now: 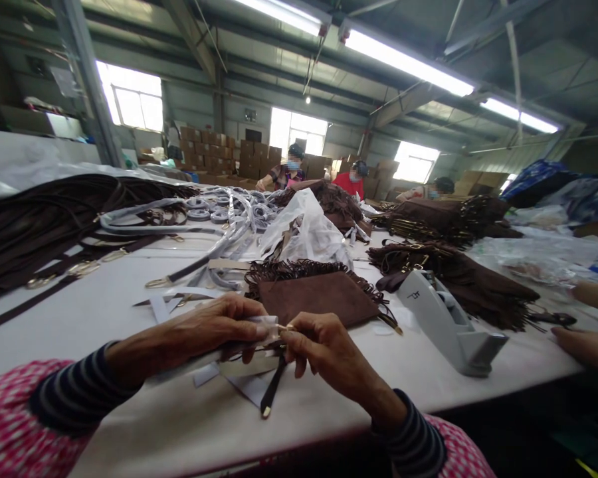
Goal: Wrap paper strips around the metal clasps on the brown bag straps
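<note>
My left hand (214, 330) is closed on a strap (269, 325) wrapped in pale, translucent covering, low in the middle of the view. Its end has a small gold clasp (285, 328), pinched by the fingertips of my right hand (321, 345). Below the hands hangs a dark strap tip (268, 401) with a gold end. Just beyond them lies a brown fringed bag (319, 297) on the white table (179, 425). White paper strips (160, 309) are scattered near my left hand.
A grey tape dispenser (443, 325) stands to the right. Dark straps (50, 219) pile at the left, wrapped straps (229, 212) farther back, brown bags (458, 272) at the right. Another person's hands (585, 345) rest at the right edge; several people work beyond.
</note>
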`<state>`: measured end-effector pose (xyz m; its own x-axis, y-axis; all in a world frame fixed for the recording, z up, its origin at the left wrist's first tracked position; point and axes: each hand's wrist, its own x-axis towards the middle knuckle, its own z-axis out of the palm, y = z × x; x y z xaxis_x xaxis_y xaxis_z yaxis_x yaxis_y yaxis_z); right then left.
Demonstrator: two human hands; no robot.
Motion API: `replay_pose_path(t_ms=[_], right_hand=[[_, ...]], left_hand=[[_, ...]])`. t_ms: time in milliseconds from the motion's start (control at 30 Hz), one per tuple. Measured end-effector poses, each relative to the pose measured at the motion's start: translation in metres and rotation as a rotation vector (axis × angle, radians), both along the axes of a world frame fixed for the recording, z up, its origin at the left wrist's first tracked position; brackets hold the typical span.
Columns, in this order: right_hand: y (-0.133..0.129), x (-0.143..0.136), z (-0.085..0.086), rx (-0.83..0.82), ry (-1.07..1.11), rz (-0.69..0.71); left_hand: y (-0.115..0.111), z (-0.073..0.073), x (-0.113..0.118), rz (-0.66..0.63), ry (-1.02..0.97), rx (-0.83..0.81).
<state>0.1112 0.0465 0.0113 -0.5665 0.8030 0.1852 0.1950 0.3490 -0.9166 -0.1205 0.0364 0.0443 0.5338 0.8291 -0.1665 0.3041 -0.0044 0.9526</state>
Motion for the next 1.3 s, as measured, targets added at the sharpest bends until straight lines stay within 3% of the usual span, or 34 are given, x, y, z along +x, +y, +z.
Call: replay_pose_path(t_ms=[100, 200, 267, 367, 467, 600, 800, 967, 1133, 1300], right_hand=[[0.006, -0.005, -0.002, -0.167, 0.056, 0.086], [0.016, -0.01, -0.003, -0.172, 0.045, 0.144], [0.023, -0.012, -0.003, -0.041, -0.006, 0.106], [0.031, -0.016, -0.004, 0.323, -0.215, 0.003], [0.03, -0.025, -0.005, 0.598, -0.454, 0.026], [0.024, -0.038, -0.004, 0.764, -0.69, 0.091], [0.019, -0.046, -0.006, 0.866, -0.886, 0.094], [0.021, -0.041, -0.02, 0.894, -0.792, 0.031], [0.022, -0.029, -0.032, 0.733, -0.505, -0.088], [0.024, -0.028, -0.039, 0.652, -0.336, -0.099]], left_hand=[[0.0, 0.0, -0.004, 0.028, 0.045, -0.003], [-0.001, -0.001, -0.015, 0.08, 0.108, -0.009], [-0.004, -0.002, -0.026, 0.123, 0.145, -0.017], [-0.01, -0.004, -0.043, 0.187, 0.164, -0.074], [-0.015, -0.01, -0.055, 0.204, 0.151, -0.108], [-0.017, -0.016, -0.058, 0.199, 0.15, -0.103], [-0.015, -0.014, -0.046, 0.174, 0.162, -0.032], [-0.005, -0.018, -0.037, 0.191, 0.159, -0.024], [0.005, -0.022, -0.03, 0.167, 0.235, 0.016], [0.015, -0.023, -0.025, 0.12, 0.323, 0.07]])
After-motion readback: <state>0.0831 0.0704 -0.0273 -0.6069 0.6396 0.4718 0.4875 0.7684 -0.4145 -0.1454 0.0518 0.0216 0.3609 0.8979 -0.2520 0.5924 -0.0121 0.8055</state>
